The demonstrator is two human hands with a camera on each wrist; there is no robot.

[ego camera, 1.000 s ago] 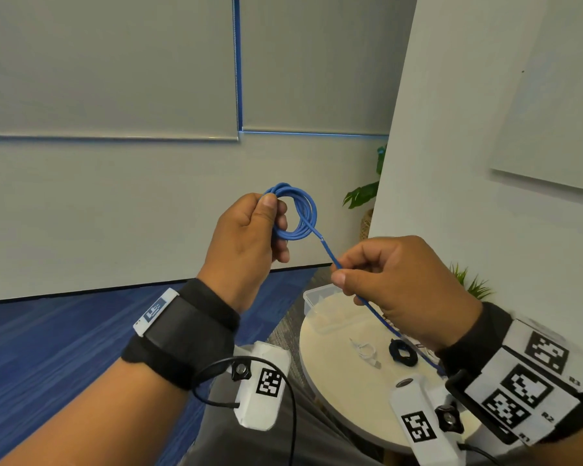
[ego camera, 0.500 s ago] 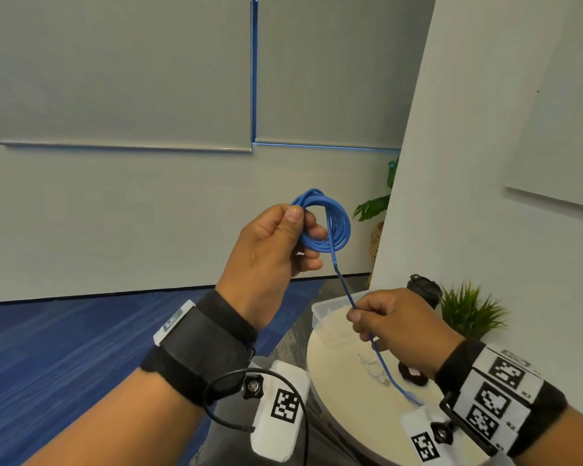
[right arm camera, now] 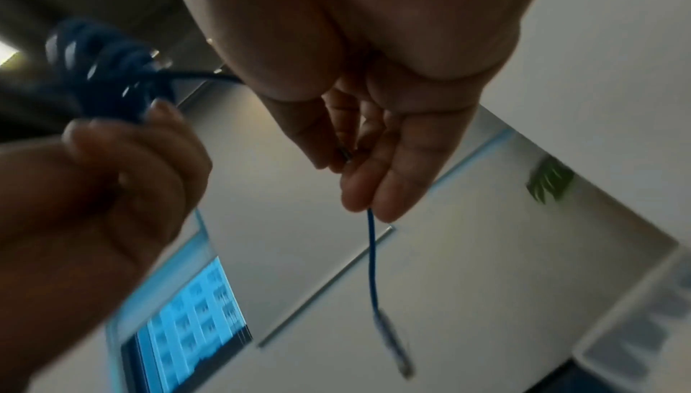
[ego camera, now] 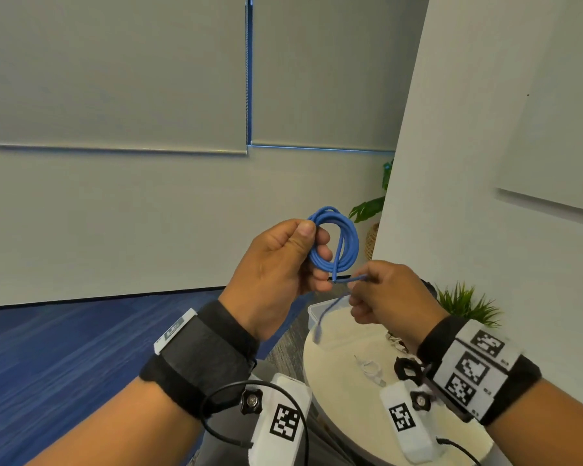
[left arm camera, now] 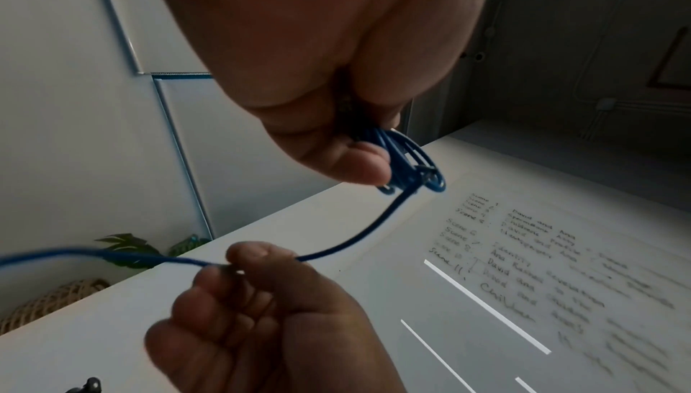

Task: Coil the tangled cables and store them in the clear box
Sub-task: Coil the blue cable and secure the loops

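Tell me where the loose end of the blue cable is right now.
In the head view the loose end dangles below the right hand, just over the clear box on the round table. The coil is in the left hand.

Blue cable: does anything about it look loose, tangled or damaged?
No damage shows. The blue cable is neatly looped in the left hand. Only its tail is uncoiled: the right hand pinches it, and the plug end hangs free above the clear box.
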